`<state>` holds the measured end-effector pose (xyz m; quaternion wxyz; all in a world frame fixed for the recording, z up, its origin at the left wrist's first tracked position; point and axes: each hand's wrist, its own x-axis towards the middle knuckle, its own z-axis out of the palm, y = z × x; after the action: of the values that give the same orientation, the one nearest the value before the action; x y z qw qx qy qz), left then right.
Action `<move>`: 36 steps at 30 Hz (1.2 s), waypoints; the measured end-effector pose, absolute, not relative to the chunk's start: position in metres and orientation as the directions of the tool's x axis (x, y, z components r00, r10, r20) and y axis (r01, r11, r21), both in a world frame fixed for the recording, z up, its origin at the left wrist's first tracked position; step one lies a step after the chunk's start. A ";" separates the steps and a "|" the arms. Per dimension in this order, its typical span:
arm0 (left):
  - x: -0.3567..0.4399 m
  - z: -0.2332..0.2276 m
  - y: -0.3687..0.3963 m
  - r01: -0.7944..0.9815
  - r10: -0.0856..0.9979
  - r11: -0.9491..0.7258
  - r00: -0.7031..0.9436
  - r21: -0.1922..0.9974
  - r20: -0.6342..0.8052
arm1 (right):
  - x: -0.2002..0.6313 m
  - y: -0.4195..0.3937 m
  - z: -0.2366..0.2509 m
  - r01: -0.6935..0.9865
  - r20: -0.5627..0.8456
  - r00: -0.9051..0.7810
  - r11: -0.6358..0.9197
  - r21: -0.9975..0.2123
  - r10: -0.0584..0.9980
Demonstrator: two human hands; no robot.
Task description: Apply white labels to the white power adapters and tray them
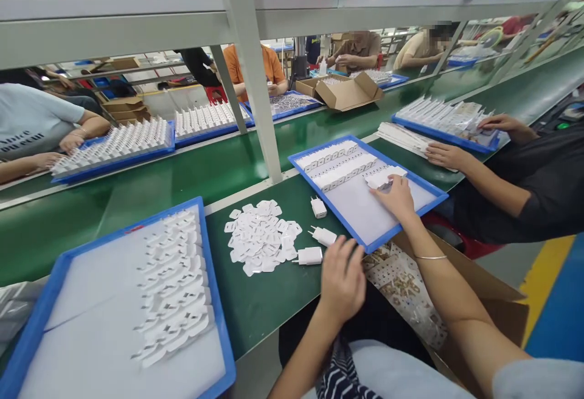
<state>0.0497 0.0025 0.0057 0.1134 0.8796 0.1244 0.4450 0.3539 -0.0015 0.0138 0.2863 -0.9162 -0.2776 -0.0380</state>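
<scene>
My right hand [396,199] reaches into the right blue-rimmed tray [365,245], with its fingers closed around a short group of white plug chargers [383,175]. Behind them in that tray lie two longer rows of chargers [344,171]. My left hand [343,280] hovers by the bench edge, fingers loosely bent and apart, and I see nothing in it. Close to it three loose white chargers lie on the green bench: one beside my fingers [310,256], one behind that [324,236], and one farther back [318,207]. A heap of small white plastic plates [260,235] is to their left.
A large blue-rimmed tray [230,359] on the left holds rows of white chargers [176,289]. A metal post [255,83] rises behind the heap. A cardboard box [502,320] with scraps stands low at right. A co-worker's hands [449,157] handle parts farther right.
</scene>
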 end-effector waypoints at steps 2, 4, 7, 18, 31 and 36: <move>0.021 0.008 0.017 0.250 0.443 -0.896 0.546 0.367 0.711 | 0.356 -0.001 0.011 0.534 0.234 0.841 -0.674 -0.511 0.488; 0.000 0.009 0.029 0.341 0.524 -0.852 0.547 0.398 0.653 | 0.359 0.000 0.009 0.546 0.248 0.833 -0.664 -0.511 0.495; -0.012 0.011 0.037 0.387 0.583 -0.812 0.553 0.436 0.595 | 0.362 0.002 0.008 0.553 0.260 0.830 -0.664 -0.504 0.494; -0.006 0.016 0.036 0.454 0.613 -0.780 0.693 0.430 0.381 | 0.366 0.000 0.014 0.533 0.251 0.842 -0.665 -0.524 0.477; -0.013 0.031 0.035 0.337 0.700 -0.586 0.669 0.737 0.251 | 0.178 -0.027 0.043 0.885 0.210 0.187 -0.072 -0.460 0.960; -0.032 0.031 0.014 0.033 0.826 -0.229 0.535 0.973 0.176 | 0.177 -0.023 0.041 0.825 0.197 0.191 -0.049 -0.564 0.962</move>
<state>-0.0322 0.0141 0.0312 0.5375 0.6919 0.3106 0.3687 0.1770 -0.0235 0.0412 0.2916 -0.7145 -0.6250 0.1176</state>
